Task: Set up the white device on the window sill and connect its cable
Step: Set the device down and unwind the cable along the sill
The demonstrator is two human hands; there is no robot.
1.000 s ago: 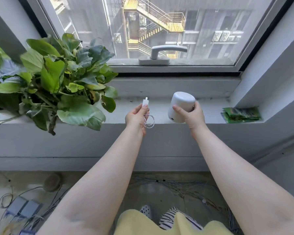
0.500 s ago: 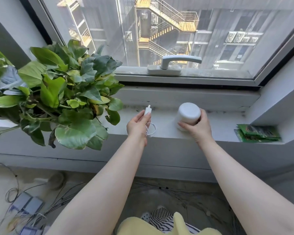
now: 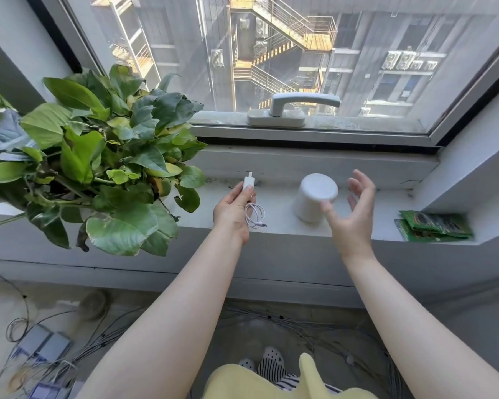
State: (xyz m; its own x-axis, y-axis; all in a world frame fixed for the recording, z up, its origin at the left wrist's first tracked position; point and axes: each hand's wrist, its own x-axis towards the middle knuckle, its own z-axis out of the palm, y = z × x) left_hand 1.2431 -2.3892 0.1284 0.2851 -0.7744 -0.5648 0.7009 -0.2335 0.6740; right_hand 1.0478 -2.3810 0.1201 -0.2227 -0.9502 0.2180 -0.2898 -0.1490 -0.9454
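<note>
The white cylindrical device (image 3: 314, 198) stands upright on the grey window sill (image 3: 277, 223), right of centre. My right hand (image 3: 350, 213) hovers just to its right with fingers spread, holding nothing; the thumb overlaps the device's top edge in the view. My left hand (image 3: 234, 210) is to the left of the device and grips a white cable (image 3: 255, 216): its white plug (image 3: 248, 182) sticks up past the fingertips, and the coiled loop hangs beside the palm with the small end connector free.
A leafy potted plant (image 3: 98, 168) fills the sill's left part. Green packets (image 3: 432, 226) lie at the sill's right end beside the wall. The window handle (image 3: 294, 106) sits above. Cables and small boxes (image 3: 43, 344) lie on the floor below.
My right hand set the device down on the sill, let go and opened beside it. My left hand kept hold of the cable, staying in about the same place.
</note>
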